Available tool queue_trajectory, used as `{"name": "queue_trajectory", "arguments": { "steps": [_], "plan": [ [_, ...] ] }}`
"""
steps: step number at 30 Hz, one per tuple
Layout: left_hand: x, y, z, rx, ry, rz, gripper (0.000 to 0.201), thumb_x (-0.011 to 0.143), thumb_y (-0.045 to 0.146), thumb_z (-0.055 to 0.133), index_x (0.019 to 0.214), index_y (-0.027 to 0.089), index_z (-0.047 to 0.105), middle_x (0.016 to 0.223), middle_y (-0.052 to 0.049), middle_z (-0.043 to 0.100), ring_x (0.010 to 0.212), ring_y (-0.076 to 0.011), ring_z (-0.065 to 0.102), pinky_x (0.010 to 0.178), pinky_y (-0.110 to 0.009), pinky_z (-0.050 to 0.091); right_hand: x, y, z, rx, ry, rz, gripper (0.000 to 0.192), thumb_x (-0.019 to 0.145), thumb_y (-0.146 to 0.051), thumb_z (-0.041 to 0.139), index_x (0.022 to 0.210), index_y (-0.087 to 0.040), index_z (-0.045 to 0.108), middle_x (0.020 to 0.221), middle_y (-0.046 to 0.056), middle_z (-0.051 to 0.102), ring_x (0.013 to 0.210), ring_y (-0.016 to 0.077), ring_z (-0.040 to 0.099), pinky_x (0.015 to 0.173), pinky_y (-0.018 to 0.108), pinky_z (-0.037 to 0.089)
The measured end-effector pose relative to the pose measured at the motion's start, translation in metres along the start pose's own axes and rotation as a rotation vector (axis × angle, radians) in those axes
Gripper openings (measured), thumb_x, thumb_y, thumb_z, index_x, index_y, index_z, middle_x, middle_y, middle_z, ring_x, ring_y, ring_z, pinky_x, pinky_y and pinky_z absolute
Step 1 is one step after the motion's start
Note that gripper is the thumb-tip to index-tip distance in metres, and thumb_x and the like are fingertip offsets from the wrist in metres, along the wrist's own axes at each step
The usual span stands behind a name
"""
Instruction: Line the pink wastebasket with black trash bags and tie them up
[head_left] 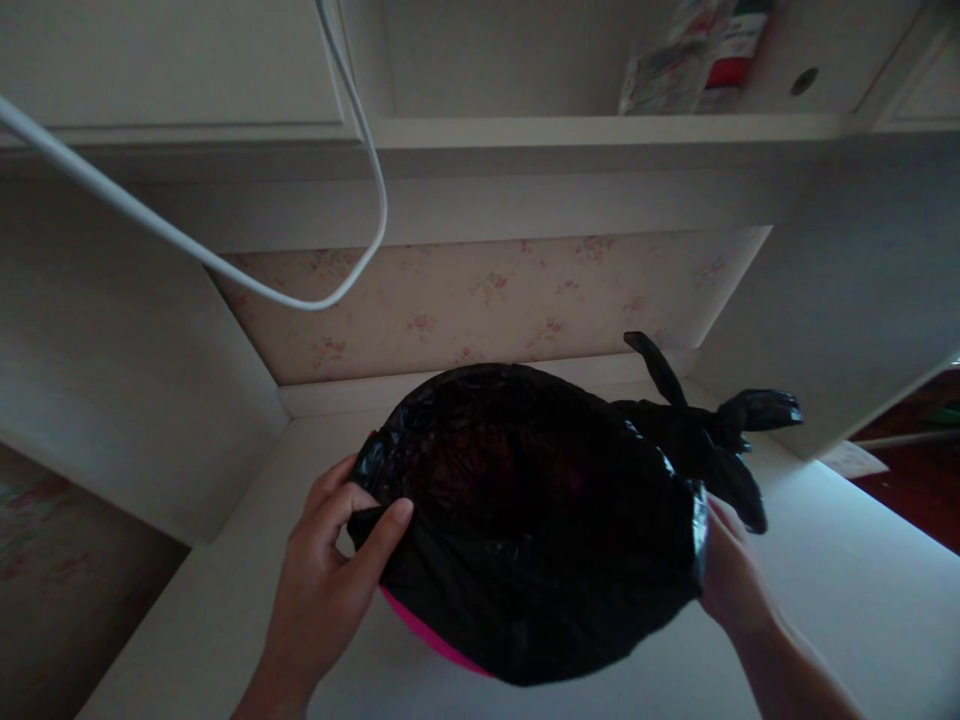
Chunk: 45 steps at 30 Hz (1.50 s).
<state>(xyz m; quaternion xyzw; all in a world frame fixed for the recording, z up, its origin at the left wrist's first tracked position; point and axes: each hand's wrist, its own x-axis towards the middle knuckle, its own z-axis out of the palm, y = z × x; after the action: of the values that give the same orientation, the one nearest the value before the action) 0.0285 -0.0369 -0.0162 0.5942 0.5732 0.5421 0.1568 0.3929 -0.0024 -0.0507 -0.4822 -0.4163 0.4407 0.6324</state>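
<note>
A pink bin [431, 632] stands in front of me, and only a strip of its side shows at the lower left. The black bin bag [525, 620] lines its inside and is folded out over the rim. At the left edge, my left hand [330, 565] is closed on the bag, its thumb on top and its fingers around the outside. On the opposite side my right hand [731, 565] is against the bag's edge; its fingers are mostly hidden behind the bin. Just beyond that hand lies a knotted black bag [701, 435] with its ends sticking up.
Under the bin spreads a white surface [840, 580], with flowered wallpaper [487, 295] behind it. A white cable [300, 300] hangs across the upper left. Overhead, a shelf edge [600, 132] holds packets and a red-and-white item [735, 60].
</note>
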Motion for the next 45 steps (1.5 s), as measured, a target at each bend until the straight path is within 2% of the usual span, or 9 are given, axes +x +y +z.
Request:
{"name": "queue_trajectory", "arguments": {
  "steps": [7, 12, 18, 22, 31, 34, 38, 41, 45],
  "plan": [
    [0.009, 0.007, 0.001, 0.113, -0.009, 0.003, 0.033, 0.088, 0.054, 0.075, 0.069, 0.027, 0.072, 0.117, -0.005, 0.072, 0.112, -0.0267, 0.066, 0.105, -0.038, 0.044, 0.029, -0.014, 0.022, 0.218, -0.054, 0.168, 0.043, 0.064, -0.057, 0.097, 0.074, -0.022, 0.073, 0.068, -0.003, 0.064, 0.059, 0.0106, 0.057, 0.053, 0.019, 0.052],
    [0.018, 0.01, 0.0, 0.138, 0.024, 0.048, 0.031, 0.09, 0.051, 0.074, 0.069, 0.027, 0.074, 0.102, -0.004, 0.076, 0.104, -0.0249, 0.07, 0.095, -0.035, 0.049, 0.042, -0.01, 0.018, 0.235, -0.064, 0.097, 0.044, 0.065, -0.058, 0.096, 0.096, -0.032, 0.079, 0.076, -0.004, 0.071, 0.063, 0.0118, 0.064, 0.055, 0.018, 0.055],
    [0.038, 0.023, 0.001, 0.161, 0.094, 0.086, 0.029, 0.093, 0.048, 0.069, 0.075, 0.025, 0.073, 0.078, 0.001, 0.073, 0.077, -0.0198, 0.069, 0.078, -0.031, 0.052, 0.037, 0.004, -0.01, 0.201, -0.224, 0.165, 0.062, 0.037, -0.043, 0.107, 0.092, -0.03, 0.082, 0.076, 0.0, 0.074, 0.058, 0.0165, 0.066, 0.05, 0.025, 0.055],
    [0.056, 0.031, 0.003, 0.14, 0.09, 0.114, 0.03, 0.094, 0.048, 0.067, 0.075, 0.025, 0.073, 0.076, 0.002, 0.073, 0.073, -0.0189, 0.068, 0.073, -0.029, 0.05, 0.043, 0.003, -0.012, 0.188, -0.122, 0.1, 0.046, 0.048, -0.042, 0.107, 0.069, -0.022, 0.071, 0.063, -0.002, 0.064, 0.051, 0.0105, 0.057, 0.044, 0.02, 0.048],
    [0.082, 0.027, 0.01, 0.176, 0.077, 0.017, 0.045, 0.092, 0.057, 0.063, 0.061, 0.024, 0.068, 0.055, 0.002, 0.059, 0.056, -0.0188, 0.057, 0.053, -0.031, 0.038, 0.091, -0.003, 0.009, 0.248, 0.077, -0.024, 0.052, 0.063, -0.055, 0.099, 0.071, -0.023, 0.06, 0.063, -0.007, 0.064, 0.055, 0.0105, 0.059, 0.053, 0.022, 0.055],
    [0.093, 0.018, 0.008, 0.124, 0.088, 0.007, 0.044, 0.093, 0.057, 0.064, 0.064, 0.024, 0.07, 0.059, 0.001, 0.062, 0.06, -0.019, 0.058, 0.056, -0.03, 0.039, 0.11, -0.016, 0.021, 0.254, 0.064, -0.053, 0.049, 0.063, -0.056, 0.099, 0.077, -0.025, 0.063, 0.069, -0.008, 0.068, 0.063, 0.0128, 0.065, 0.061, 0.024, 0.057],
    [0.11, 0.0, 0.007, -0.11, 0.158, -0.08, 0.045, 0.092, 0.062, 0.069, 0.078, 0.02, 0.076, 0.068, -0.002, 0.068, 0.068, -0.0208, 0.064, 0.059, -0.03, 0.047, 0.126, -0.047, 0.04, 0.295, -0.082, -0.11, 0.041, 0.071, -0.056, 0.092, 0.099, -0.033, 0.073, 0.107, -0.006, 0.078, 0.103, 0.0185, 0.072, 0.078, 0.029, 0.06],
    [0.118, -0.01, 0.009, -0.462, 0.174, -0.074, 0.054, 0.087, 0.066, 0.075, 0.114, 0.019, 0.076, 0.109, -0.009, 0.079, 0.098, -0.0257, 0.074, 0.077, -0.033, 0.061, 0.134, -0.065, 0.053, 0.334, -0.222, -0.153, 0.05, 0.071, -0.049, 0.092, 0.116, -0.043, 0.071, 0.136, -0.01, 0.072, 0.126, 0.0194, 0.067, 0.09, 0.033, 0.059],
    [0.12, -0.015, 0.002, -0.604, 0.298, 0.01, 0.085, 0.071, 0.051, 0.094, 0.145, 0.027, 0.059, 0.15, -0.003, 0.065, 0.138, -0.0266, 0.061, 0.112, -0.038, 0.054, 0.132, -0.062, 0.061, 0.26, -0.263, -0.151, 0.08, 0.072, -0.033, 0.092, 0.141, -0.05, 0.056, 0.153, -0.007, 0.063, 0.134, 0.02, 0.065, 0.106, 0.044, 0.053]
  ]
}}
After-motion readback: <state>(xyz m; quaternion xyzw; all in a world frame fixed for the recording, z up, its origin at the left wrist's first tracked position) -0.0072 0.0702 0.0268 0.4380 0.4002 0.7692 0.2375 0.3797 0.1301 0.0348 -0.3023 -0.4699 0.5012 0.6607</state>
